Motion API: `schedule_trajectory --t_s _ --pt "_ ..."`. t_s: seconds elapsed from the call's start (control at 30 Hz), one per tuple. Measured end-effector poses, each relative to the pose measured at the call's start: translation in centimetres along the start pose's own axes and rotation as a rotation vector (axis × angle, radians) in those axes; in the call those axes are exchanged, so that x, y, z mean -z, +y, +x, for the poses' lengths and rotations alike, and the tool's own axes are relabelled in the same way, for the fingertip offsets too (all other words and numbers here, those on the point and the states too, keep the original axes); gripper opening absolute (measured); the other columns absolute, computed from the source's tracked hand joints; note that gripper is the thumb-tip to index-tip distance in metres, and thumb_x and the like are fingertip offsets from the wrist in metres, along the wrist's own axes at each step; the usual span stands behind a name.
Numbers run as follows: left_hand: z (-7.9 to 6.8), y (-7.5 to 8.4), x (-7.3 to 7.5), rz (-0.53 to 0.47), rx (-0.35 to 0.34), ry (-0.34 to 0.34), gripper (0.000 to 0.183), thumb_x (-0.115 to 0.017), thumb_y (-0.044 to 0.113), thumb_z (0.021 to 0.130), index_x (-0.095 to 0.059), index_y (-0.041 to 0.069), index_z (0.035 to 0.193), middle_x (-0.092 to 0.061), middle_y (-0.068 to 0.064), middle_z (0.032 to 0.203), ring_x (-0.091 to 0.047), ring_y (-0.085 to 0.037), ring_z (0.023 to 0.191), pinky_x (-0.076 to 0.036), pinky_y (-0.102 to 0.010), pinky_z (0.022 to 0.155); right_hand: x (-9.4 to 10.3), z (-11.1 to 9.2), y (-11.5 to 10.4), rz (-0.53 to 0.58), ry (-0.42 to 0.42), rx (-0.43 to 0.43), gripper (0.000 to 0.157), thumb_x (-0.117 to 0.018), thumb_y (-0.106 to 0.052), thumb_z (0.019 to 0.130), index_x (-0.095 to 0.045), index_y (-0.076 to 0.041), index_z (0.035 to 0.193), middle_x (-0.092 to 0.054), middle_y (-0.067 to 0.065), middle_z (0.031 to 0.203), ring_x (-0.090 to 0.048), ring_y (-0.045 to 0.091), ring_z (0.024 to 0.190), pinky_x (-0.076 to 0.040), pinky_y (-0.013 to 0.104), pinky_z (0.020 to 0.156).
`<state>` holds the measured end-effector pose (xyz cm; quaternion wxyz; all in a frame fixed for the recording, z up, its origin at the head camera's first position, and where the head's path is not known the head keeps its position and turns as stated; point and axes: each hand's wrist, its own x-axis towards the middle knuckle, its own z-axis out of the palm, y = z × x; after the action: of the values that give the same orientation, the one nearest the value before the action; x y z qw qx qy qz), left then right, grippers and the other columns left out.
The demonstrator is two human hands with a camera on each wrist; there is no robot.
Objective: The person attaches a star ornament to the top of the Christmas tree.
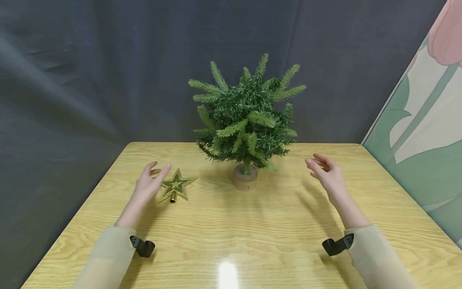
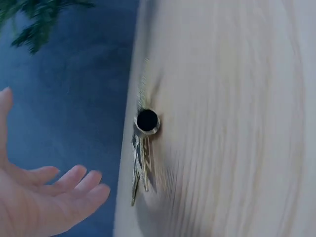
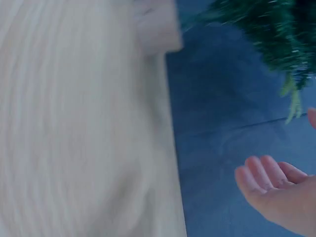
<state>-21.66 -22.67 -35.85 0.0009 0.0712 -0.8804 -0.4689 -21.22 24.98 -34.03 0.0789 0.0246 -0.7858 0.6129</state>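
Observation:
A small artificial Christmas tree point(image 1: 249, 116) stands upright on a round wooden base point(image 1: 245, 180) near the back middle of the table. To its left a gold star tree topper point(image 1: 175, 184) lies on the tabletop, its hollow socket toward the front. My left hand point(image 1: 149, 182) hovers beside the star, fingers relaxed and holding nothing; the left wrist view shows the star's round socket point(image 2: 147, 121) apart from the fingers. Right of the tree, my right hand point(image 1: 328, 174) is raised above the table, its fingers loosely bent around nothing.
The light wooden table point(image 1: 231, 228) ends just behind the tree. A dark curtain point(image 1: 144, 72) hangs behind and to the left. On the right stands a panel with a tulip print point(image 1: 426, 132). Each sleeve bears a small black wrist camera point(image 1: 144, 247).

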Motion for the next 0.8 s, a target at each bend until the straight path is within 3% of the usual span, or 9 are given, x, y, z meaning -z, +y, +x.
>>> schedule_trajectory --t_s 0.07,0.13,0.23,0.37,0.53,0.8 --pt "-0.2 0.0 0.4 -0.136 0.061 -0.016 0.096 -0.042 0.069 0.087 -0.007 0.006 0.151 -0.028 -0.026 0.15 -0.035 -0.041 0.134 -0.035 -0.05 0.108 0.0 0.0 -0.6 0.297 -0.011 -0.005 0.041 -0.056 -0.025 0.095 -0.046 -0.003 0.129 -0.063 -0.005 0.108 -0.064 0.0 0.092 -0.053 0.015 0.079" --pt "-0.3 -0.1 0.6 -0.235 0.107 -0.023 0.096 -0.042 0.068 0.087 -0.008 0.004 0.151 -0.029 -0.026 0.149 -0.036 -0.04 0.134 -0.036 -0.046 0.109 0.0 -0.1 -1.3 0.545 -0.031 -0.003 0.024 -0.057 -0.017 0.094 -0.053 -0.006 0.116 -0.067 -0.006 0.101 -0.068 0.007 0.09 -0.055 0.02 0.08" --pt "-0.7 -0.4 0.6 -0.281 0.16 -0.017 0.098 -0.042 0.069 0.086 -0.011 0.002 0.15 -0.033 -0.024 0.148 -0.037 -0.039 0.134 -0.036 -0.044 0.109 0.0 -0.3 -2.2 0.722 -0.047 -0.003 0.013 -0.057 -0.013 0.094 -0.06 -0.009 0.106 -0.071 0.0 0.1 -0.069 0.013 0.091 -0.055 0.024 0.082" --pt "-1.2 -1.3 0.3 -0.247 0.196 -0.002 0.099 -0.041 0.07 0.086 -0.016 -0.003 0.148 -0.037 -0.026 0.144 -0.04 -0.039 0.131 -0.036 -0.043 0.109 0.0 -0.6 -3.2 0.777 -0.047 0.0 0.011 -0.059 -0.011 0.093 -0.062 -0.007 0.103 -0.071 0.004 0.099 -0.07 0.016 0.091 -0.055 0.026 0.083" --pt "-1.6 -2.4 -0.2 -0.163 0.187 -0.031 0.097 -0.043 0.067 0.087 -0.023 -0.009 0.145 -0.041 -0.031 0.138 -0.043 -0.041 0.127 -0.038 -0.047 0.107 -0.4 -0.7 -4.3 0.751 -0.043 0.007 0.014 -0.059 -0.011 0.093 -0.062 -0.006 0.106 -0.07 0.004 0.101 -0.069 0.016 0.093 -0.054 0.026 0.085" --pt "-1.1 -2.8 -0.5 0.189 0.165 -0.057 0.08 -0.055 0.053 0.089 -0.04 -0.011 0.135 -0.042 -0.032 0.137 -0.044 -0.045 0.122 -0.044 -0.051 0.095 -0.8 -0.7 -6.3 0.761 -0.082 0.091 0.017 -0.057 -0.008 0.093 -0.063 -0.004 0.109 -0.07 0.007 0.103 -0.068 0.016 0.094 -0.054 0.025 0.086"
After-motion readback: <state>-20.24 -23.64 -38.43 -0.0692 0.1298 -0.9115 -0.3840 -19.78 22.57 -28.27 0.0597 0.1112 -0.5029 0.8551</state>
